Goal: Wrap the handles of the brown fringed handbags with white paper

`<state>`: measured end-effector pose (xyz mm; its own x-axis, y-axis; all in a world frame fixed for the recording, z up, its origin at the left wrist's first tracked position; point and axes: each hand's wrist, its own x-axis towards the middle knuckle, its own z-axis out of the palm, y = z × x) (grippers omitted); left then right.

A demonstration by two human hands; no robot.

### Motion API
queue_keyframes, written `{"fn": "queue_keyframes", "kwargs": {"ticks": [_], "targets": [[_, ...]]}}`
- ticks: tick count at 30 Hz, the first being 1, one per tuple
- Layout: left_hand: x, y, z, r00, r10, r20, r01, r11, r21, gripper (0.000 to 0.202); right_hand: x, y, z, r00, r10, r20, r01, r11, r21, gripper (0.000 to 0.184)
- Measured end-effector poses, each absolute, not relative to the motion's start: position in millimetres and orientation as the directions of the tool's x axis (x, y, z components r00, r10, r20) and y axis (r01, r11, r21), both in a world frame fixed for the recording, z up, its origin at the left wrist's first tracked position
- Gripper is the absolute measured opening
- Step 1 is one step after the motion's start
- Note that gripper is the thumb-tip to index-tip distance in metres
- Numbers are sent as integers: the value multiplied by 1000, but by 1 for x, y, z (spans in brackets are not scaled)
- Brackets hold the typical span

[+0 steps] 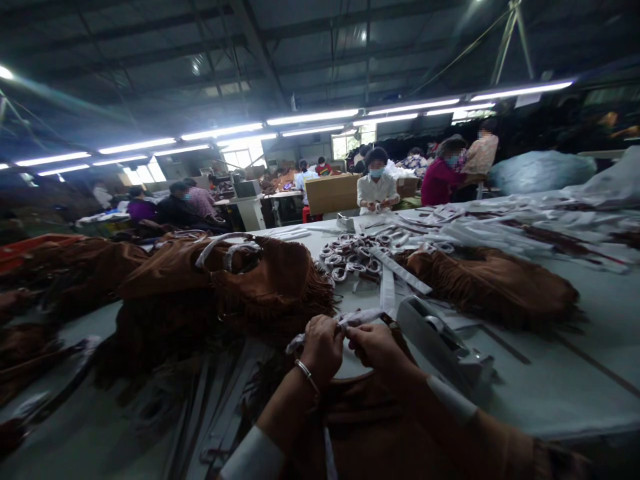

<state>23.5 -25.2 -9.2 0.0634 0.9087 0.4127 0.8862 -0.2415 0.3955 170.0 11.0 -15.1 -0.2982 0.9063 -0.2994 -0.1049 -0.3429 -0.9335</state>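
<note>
My left hand [321,345] is closed around a bag strap [369,316] wrapped in white paper or film. Close beside it, my right hand [377,345] pinches the same strap, fingertips pressed together. The strap curves over a brown bag [370,433] that lies in front of me, partly hidden by my forearms. A grey tape dispenser [433,343] stands just right of my right hand. What exactly sits between my fingertips is too small and dim to make out.
Brown fringed bags [270,267] are heaped at the left, and another fringed bag [493,283] lies at the right. Several white-wrapped rings [350,257] sit ahead on the table [590,373]. White-wrapped straps [540,223] spread across the far right. A person [377,187] works opposite.
</note>
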Motion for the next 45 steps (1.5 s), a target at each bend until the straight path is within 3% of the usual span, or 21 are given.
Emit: {"fn": "queue_keyframes", "kwargs": {"ticks": [9, 16, 22, 28, 35, 42, 43, 45], "targets": [[29, -32, -6, 51, 921, 386, 881, -224, 417, 9, 168, 9, -24, -366, 849, -380, -172, -463, -869, 44], [24, -30, 0, 5, 948, 317, 777, -203, 596, 13, 160, 3, -32, -368, 897, -245, -360, -380, -852, 59], [15, -23, 7, 40, 986, 159, 546, -155, 823, 27, 147, -1, -37, -290, 948, -133, -470, -262, -843, 56], [4, -16, 13, 118, 992, 49, 356, -88, 930, 37, 143, 1, -37, -293, 954, -57, -476, -197, -857, 51], [-7, -3, 19, 226, 972, -66, 216, 16, 976, 48, 141, 5, -26, -256, 964, -67, -369, -162, -915, 42], [-23, 11, 44, 301, 940, -163, 196, 106, 975, 48, 145, 12, -13, -200, 979, -48, -110, -71, -991, 30], [-26, 13, 48, 316, 933, -172, 200, 111, 974, 50, 151, 12, -10, -186, 983, -10, -62, -22, -998, 29], [-30, 17, 54, 335, 925, -178, 211, 110, 971, 53, 164, 12, -2, -163, 965, 206, 123, 227, -966, 22]]}}
